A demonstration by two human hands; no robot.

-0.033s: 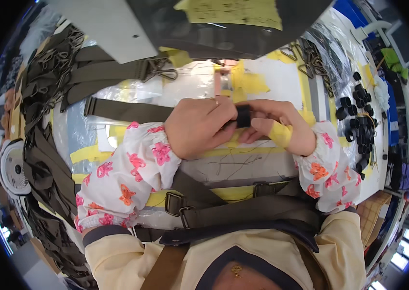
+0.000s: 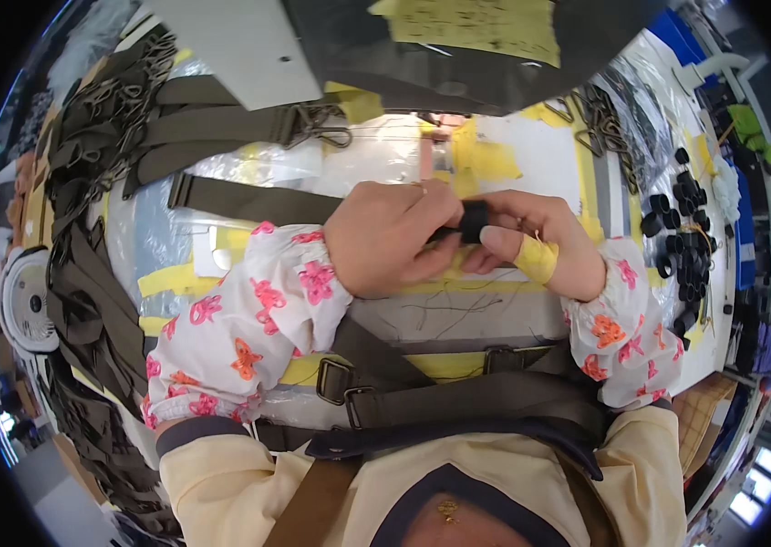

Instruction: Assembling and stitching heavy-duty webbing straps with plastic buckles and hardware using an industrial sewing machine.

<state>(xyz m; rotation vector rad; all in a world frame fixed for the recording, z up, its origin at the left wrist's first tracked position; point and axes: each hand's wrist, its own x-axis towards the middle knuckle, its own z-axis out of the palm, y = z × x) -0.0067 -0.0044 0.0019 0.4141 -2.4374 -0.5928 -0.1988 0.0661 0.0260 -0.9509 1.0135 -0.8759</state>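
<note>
Over the middle of the table, my left hand is closed, its fingers curled round what looks like the end of an olive webbing strap. That strap runs in from the left and passes beneath the hand, which hides part of it. My right hand pinches a short black band between thumb and fingers. The band sits right against my left fingertips; whether the strap goes inside it, I cannot tell. Yellow tape wraps my right thumb.
Olive straps with metal hooks lie at the far left. Several black rings are heaped at the right. A dark machine housing overhangs the far side. Olive straps with buckles cross the near edge, and loose threads lie below my hands.
The whole view has shifted slightly, so things appear a little further right. Both hands stay together at the black band, with small finger movements and some blur on the left.
</note>
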